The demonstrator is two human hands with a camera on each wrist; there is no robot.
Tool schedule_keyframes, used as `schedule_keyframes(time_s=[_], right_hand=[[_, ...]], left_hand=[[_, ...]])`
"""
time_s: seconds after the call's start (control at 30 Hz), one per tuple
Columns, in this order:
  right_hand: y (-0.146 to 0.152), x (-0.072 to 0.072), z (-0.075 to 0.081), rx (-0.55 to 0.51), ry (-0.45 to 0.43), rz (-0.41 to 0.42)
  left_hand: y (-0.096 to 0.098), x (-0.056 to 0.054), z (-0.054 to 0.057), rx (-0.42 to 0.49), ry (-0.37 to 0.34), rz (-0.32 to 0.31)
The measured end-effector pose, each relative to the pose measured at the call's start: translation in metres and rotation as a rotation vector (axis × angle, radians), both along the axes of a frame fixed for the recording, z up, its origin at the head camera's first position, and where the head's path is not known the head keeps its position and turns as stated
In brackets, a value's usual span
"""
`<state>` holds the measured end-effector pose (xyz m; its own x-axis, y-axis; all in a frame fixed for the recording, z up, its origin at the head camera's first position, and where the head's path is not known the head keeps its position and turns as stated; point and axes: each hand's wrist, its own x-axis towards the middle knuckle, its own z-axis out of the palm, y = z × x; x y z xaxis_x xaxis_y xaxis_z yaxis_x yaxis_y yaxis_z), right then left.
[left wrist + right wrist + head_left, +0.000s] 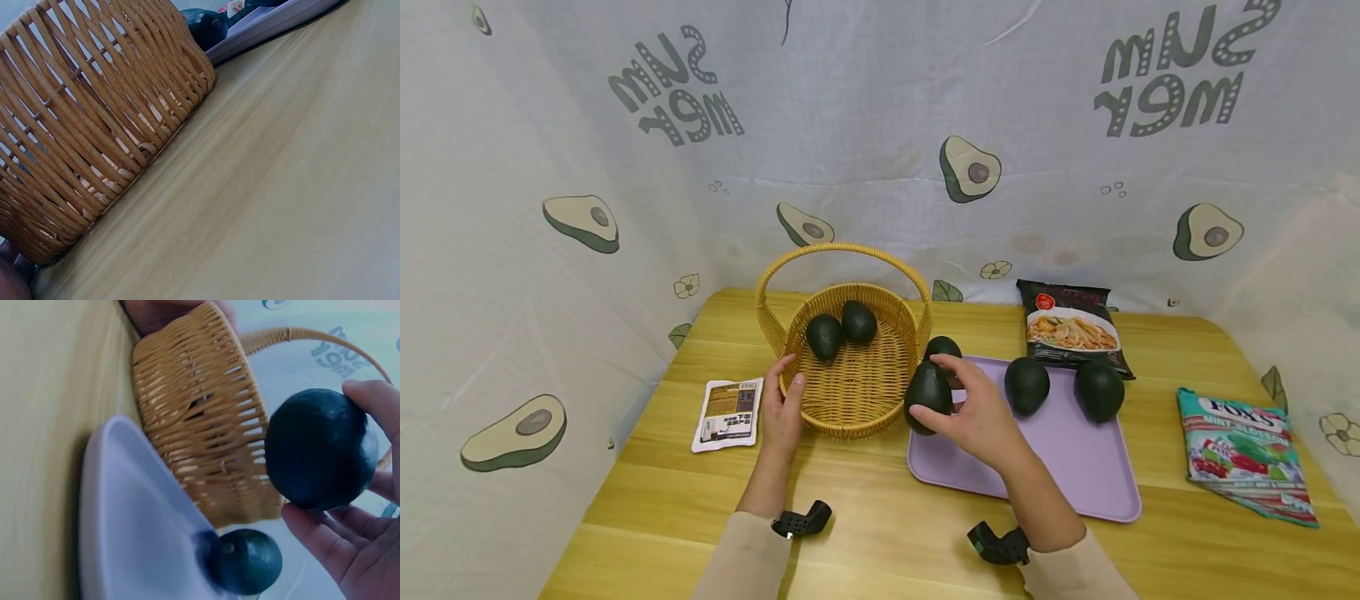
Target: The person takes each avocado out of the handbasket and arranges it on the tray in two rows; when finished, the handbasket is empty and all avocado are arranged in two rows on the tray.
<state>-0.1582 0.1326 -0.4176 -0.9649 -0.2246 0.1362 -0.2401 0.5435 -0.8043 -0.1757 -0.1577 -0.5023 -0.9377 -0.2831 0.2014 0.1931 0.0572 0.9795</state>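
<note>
A dark green avocado [928,395] is held up by my right hand [981,421], pinched between thumb and fingers beside the basket's right rim. The right wrist view shows the same avocado [320,450] raised above the tray's level. My left hand [783,414] grips the near left rim of the yellow wicker basket [850,429], thumb over the edge. Two avocados [825,337] lie inside the basket toward its back left. On the lilac tray [1037,467] rest two avocados [1027,387] along the back, and another avocado [942,347] sits at its back left corner, partly hidden.
Left of the basket lies a white packet [727,415]. A black noodle pack [1072,325] lies behind the tray, and a green candy bag [1247,458] lies at the right. The basket's tall handle [842,247] arches over it. A printed curtain [880,125] hangs behind the table.
</note>
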Motion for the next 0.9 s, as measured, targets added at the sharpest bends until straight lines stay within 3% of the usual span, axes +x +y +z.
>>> schedule_keyframes(time_s=[0.3, 0.57, 0.9], right_hand=[[0.009, 0.002, -0.01, 0.103, -0.133, 0.024], [0.013, 0.0, -0.02, 0.13, -0.191, 0.034], [0.011, 0.002, -0.026, 0.174, -0.209, 0.128]], left_hand=[[0.0, 0.0, -0.001, -0.011, -0.004, 0.009], [0.001, -0.001, -0.001, -0.018, 0.001, 0.015], [0.001, 0.0, 0.0, 0.004, -0.002, 0.008]])
